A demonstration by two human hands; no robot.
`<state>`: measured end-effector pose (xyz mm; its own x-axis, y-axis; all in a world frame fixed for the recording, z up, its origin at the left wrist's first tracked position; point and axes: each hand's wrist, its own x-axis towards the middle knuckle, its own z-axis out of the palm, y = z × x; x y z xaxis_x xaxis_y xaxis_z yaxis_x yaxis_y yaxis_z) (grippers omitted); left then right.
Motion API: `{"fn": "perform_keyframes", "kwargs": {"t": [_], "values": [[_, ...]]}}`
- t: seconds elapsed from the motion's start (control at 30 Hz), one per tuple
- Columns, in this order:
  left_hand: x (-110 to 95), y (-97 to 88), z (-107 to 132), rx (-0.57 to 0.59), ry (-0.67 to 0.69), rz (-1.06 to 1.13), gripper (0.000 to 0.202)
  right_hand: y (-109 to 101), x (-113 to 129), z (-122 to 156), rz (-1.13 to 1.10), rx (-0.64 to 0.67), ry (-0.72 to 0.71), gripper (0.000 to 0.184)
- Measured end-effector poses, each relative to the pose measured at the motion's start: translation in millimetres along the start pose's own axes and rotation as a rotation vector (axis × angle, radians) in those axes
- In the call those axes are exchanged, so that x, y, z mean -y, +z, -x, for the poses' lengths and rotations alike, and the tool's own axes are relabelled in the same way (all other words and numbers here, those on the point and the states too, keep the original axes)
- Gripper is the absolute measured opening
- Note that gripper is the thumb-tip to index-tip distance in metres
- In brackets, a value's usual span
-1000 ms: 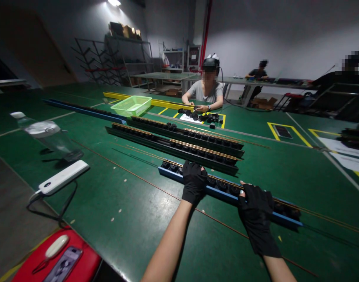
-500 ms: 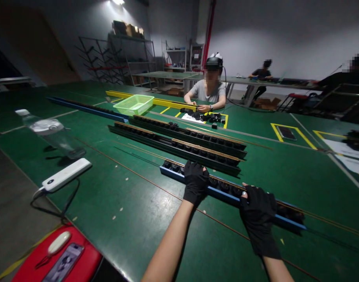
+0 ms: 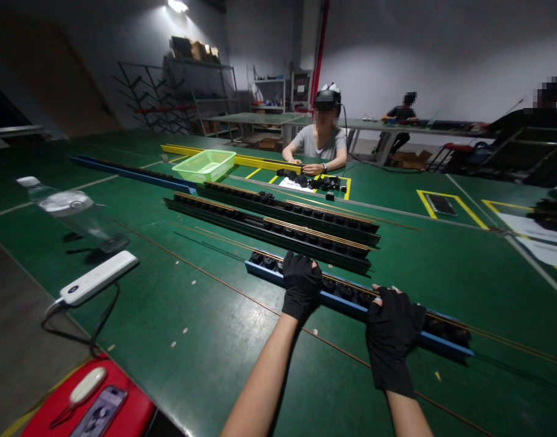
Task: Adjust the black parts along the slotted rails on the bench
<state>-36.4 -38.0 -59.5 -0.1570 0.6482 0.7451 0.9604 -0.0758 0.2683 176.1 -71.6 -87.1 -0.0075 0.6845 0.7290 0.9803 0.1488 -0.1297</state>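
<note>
Both my hands wear black gloves. My left hand [image 3: 300, 285] is closed over the top of a long blue rail [image 3: 339, 300] filled with black parts, gripping it near its left end. Further right on the same rail, my right hand [image 3: 390, 331] grips it with the fingers curled over the far edge. The blue rail lies flat on the green table [image 3: 205, 315], slanting from left to lower right. Thin brass strips run along its far side.
Two dark rails [image 3: 278, 233] with black parts lie beyond. A green basket [image 3: 204, 165], yellow rail and another blue rail sit farther back. A person [image 3: 317, 142] sits opposite with black parts. At left: a bottle [image 3: 73, 212], white power bank [image 3: 98, 278], red case [image 3: 91, 403].
My right hand has slid a little to the left along the blue rail. My left hand keeps its hold in the same spot.
</note>
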Motion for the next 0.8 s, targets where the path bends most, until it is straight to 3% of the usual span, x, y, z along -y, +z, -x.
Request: {"fn": "perform_keyframes", "kwargs": {"t": [0.33,0.5,0.8], "values": [[-1,-0.8,1,0.029,-0.023,-0.006,0.026,-5,8,-1,-0.125,-0.031,-0.006,0.040],[-1,-1.6,0,0.003,-0.024,-0.001,0.027,-7,32,-4,-0.141,-0.070,-0.104,0.047],[0,0.9,3,-0.028,-0.002,0.021,0.022,-1,74,-11,-0.170,0.024,-0.210,0.057]]}}
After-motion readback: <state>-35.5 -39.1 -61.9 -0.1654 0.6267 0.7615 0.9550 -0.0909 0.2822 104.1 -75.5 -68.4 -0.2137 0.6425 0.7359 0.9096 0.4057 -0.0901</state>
